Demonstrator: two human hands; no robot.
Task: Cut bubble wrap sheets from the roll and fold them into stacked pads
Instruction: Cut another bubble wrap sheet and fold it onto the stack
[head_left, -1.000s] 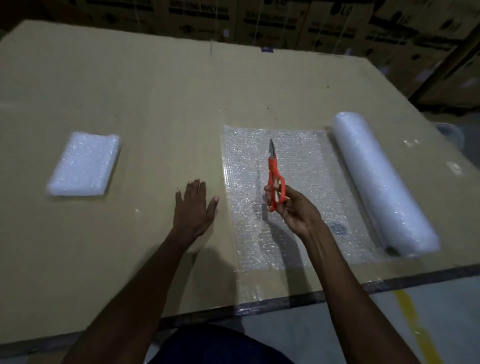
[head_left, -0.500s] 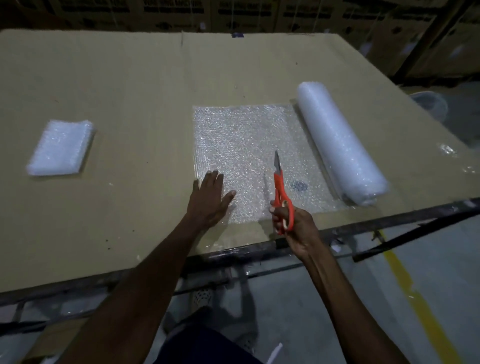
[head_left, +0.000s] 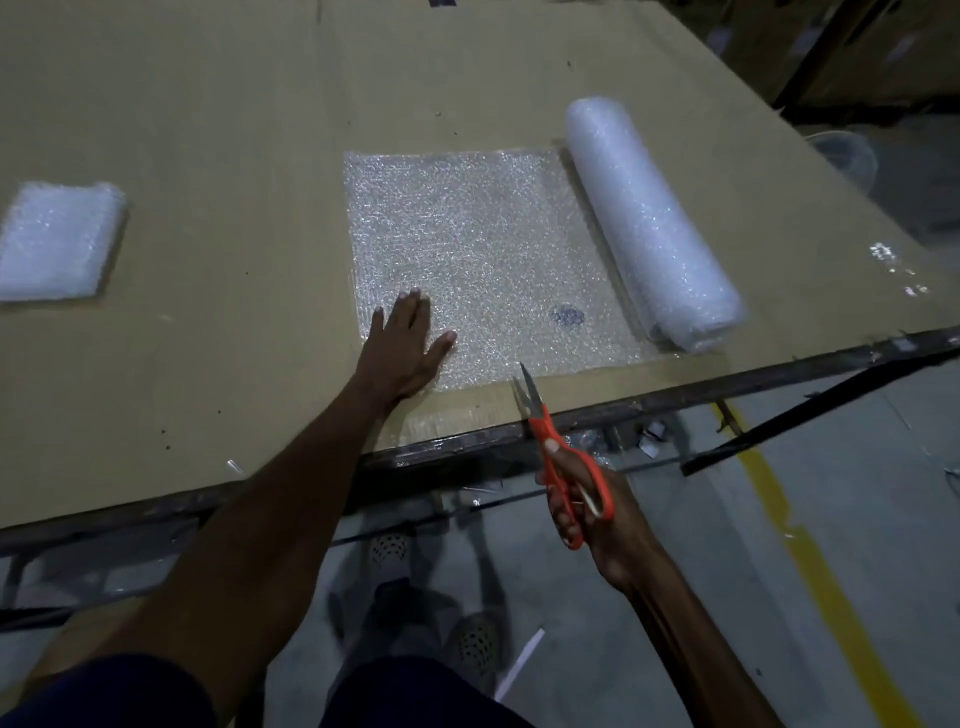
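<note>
The unrolled bubble wrap sheet (head_left: 467, 249) lies flat on the table (head_left: 218, 156), its far side running into the bubble wrap roll (head_left: 649, 223) that sits along its right edge; sheet and roll look uncut from each other. The left hand (head_left: 402, 348) rests flat on the sheet's near left corner, fingers straight and spread, pinning it down. The right hand (head_left: 587, 509) grips the orange-handled scissors (head_left: 556, 447), fingers curled through and around the handles, blades slightly parted and their tips just at the sheet's near edge, between the left hand and the roll.

This looks like the very start of the cut. The next move likely calls for sliding the parted blades onto the near edge and running them straight away from the body, parallel to the roll, while the left hand keeps the sheet taut.

Well apart at the table's left lies a folded bubble wrap pad (head_left: 57, 239).
</note>
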